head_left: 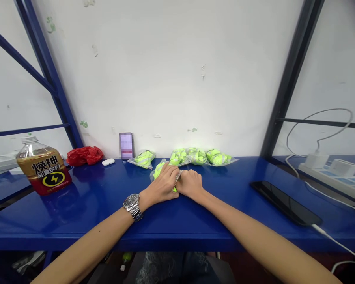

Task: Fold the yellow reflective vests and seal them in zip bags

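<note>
My left hand (165,184), with a metal watch on its wrist, is wrapped round a clear bag holding yellow-green fabric (158,169) above the blue table. My right hand (190,183) is closed on the same bag's right edge, knuckles up, touching my left hand. Part of the bag is hidden under my fingers. Behind my hands, against the wall, lie more clear bags of yellow-green fabric: one at the left (144,158), a group in the middle (197,156) and one at the right (218,157).
On the blue table (106,205) stand a large drink bottle (45,167), a red plastic bag (85,155), a white case (108,161) and an upright phone (126,146). At right lie a black phone (286,203) on a cable and a power strip (334,177).
</note>
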Motion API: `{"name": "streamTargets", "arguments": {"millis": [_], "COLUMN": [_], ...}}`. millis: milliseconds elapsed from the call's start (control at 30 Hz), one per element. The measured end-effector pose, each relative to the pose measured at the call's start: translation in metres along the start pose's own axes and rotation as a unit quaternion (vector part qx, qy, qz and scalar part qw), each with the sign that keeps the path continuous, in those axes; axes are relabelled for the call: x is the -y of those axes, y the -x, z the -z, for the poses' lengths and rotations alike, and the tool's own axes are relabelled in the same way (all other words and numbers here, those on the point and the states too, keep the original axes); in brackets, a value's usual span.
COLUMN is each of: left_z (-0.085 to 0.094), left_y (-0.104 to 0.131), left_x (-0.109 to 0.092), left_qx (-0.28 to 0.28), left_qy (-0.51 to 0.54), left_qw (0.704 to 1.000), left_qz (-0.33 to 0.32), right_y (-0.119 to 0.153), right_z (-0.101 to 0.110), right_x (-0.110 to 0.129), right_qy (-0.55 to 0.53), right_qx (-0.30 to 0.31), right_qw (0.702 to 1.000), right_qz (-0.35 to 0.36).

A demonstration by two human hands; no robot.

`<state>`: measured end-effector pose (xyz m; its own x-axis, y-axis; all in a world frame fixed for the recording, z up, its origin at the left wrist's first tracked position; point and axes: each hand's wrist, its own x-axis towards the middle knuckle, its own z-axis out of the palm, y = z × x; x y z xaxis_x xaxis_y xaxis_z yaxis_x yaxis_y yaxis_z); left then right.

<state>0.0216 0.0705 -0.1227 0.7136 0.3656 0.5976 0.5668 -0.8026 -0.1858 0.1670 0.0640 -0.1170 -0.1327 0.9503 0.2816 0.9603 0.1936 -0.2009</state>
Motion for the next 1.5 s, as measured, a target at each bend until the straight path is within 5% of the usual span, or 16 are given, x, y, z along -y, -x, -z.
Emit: {"name": "streamTargets", "arguments": {"millis": [200,400,633,800,1233,1500], "left_z": [0.009,0.02,0.017,0.012,0.012,0.014], "left_y": [0.003,0.006,0.003,0.002,-0.001,-0.002], "left_x": [0.014,0.021,0.005,0.0,-0.006,-0.004], "left_qx": [-0.014,-0.037,0.006,-0.002,0.014,0.017], "left_qy": [0.027,0.056,0.029,0.046,0.044,0.031], "left_qw": [0.999,0.996,0.997,0.997,0.998,0.998], "left_qz": [0.035,0.05,-0.066,-0.057,-0.03,-0.049], "right_y": [-0.001,-0.002,-0.015,-0.008,-0.002,-0.01], "right_z": [0.006,0.016,0.007,0.0,-0.006,0.011], "right_x": [-0.019,-0.028,-0.034,-0.02,-0.011,-0.032], "right_qy": [-0.12,-0.231,-0.311,-0.313,-0.313,-0.4], "right_qx": [-0.055,-0.194,-0.003,-0.033,-0.07,0.099], "right_qw": [0.973,0.927,0.898,0.921,0.928,0.87], "right_qz": [0.188,0.221,0.311,0.228,0.19,0.271]}}
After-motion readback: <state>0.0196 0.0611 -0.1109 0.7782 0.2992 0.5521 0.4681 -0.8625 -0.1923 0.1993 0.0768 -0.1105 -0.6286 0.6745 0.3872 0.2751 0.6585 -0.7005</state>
